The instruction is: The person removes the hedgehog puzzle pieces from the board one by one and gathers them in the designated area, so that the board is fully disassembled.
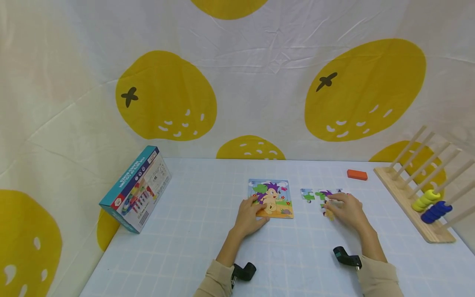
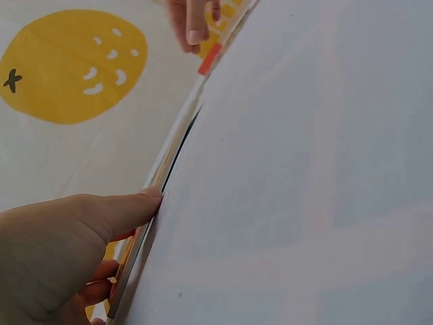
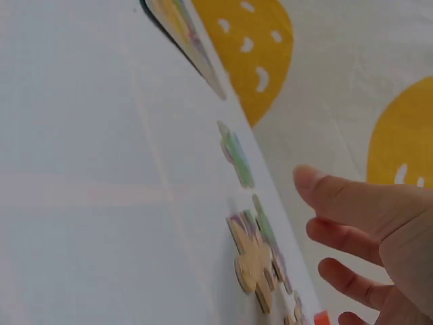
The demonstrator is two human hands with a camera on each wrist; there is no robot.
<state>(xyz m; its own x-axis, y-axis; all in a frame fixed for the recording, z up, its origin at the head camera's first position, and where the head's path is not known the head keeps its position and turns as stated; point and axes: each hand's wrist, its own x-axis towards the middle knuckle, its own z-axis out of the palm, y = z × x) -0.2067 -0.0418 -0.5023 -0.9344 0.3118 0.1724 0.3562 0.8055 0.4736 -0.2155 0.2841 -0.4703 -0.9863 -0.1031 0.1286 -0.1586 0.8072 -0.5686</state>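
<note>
The left hand (image 1: 248,216) rests on the puzzle board (image 1: 279,201) at the centre of the frame, not clenched, its thumb at the near edge. The right hand (image 1: 346,209) grasps nothing (its thumb and fingers stand apart) beside the puzzle pieces (image 1: 307,195), right of centre. A careless finger might scatter them, as they lie close together; uneven pressure might slide the board. Wider room lies centre-left, toward the box (image 1: 137,189); rightward, the wooden rack (image 1: 404,194) limits movement.
</note>
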